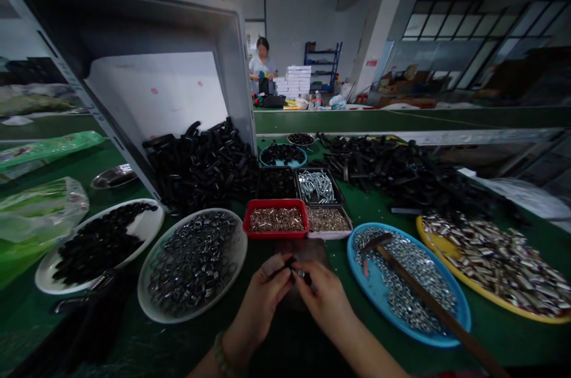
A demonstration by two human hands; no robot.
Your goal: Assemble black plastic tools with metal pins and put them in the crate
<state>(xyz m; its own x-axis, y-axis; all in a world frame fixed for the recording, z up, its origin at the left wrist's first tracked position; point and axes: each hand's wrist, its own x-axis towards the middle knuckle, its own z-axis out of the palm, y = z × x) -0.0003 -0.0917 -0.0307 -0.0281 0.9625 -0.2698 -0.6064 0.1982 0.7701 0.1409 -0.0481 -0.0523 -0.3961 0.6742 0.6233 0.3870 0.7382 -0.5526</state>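
Note:
My left hand point(263, 294) and my right hand point(323, 294) meet low in the middle of the view, fingers pinched together on a small dark part with a bit of shiny metal point(295, 271). They hover over a small dark block point(307, 250) on the green table point(285, 336). Just beyond sits a red tray point(276, 219) of small brass-coloured pieces. A white plate of metal rings point(191, 262) lies to the left of my hands. A blue plate of small silver nuts point(408, 283) lies to the right.
A hammer point(423, 297) rests across the blue plate. A yellow plate of metal sleeves point(495, 268) is far right, a white plate of black parts point(98, 244) far left. A tipped grey bin point(134, 56) spills black parts point(200, 163). Another person point(262, 65) stands far behind.

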